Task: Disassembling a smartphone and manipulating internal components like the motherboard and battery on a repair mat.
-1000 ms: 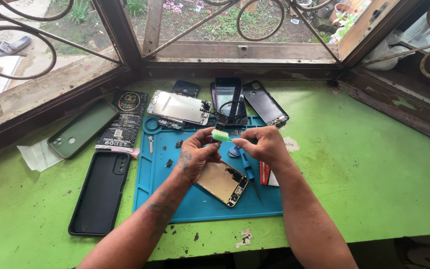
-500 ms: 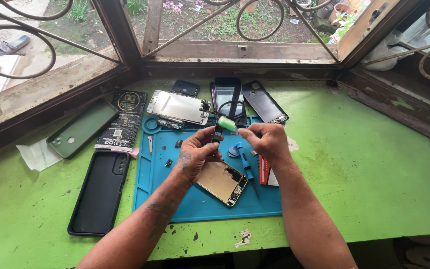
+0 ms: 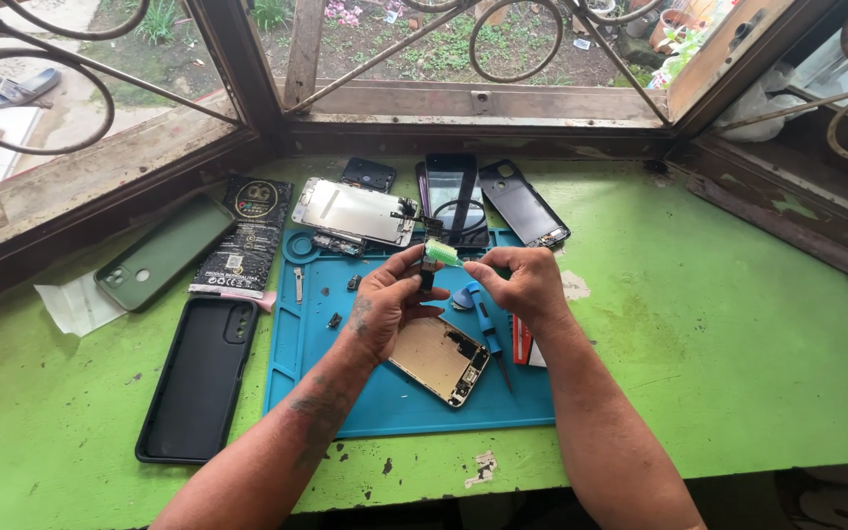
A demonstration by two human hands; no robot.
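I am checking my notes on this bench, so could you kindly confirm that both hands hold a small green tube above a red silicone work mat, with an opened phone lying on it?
Not quite: the silicone work mat is blue, not red, as the head view shows. The rest stands: the left hand and right hand hold the small green tube above it, and the opened phone lies on the mat.

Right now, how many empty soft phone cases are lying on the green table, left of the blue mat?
2: a green soft phone case near the window frame, and a black soft phone case closer, beside the mat's left edge. None looks hidden.
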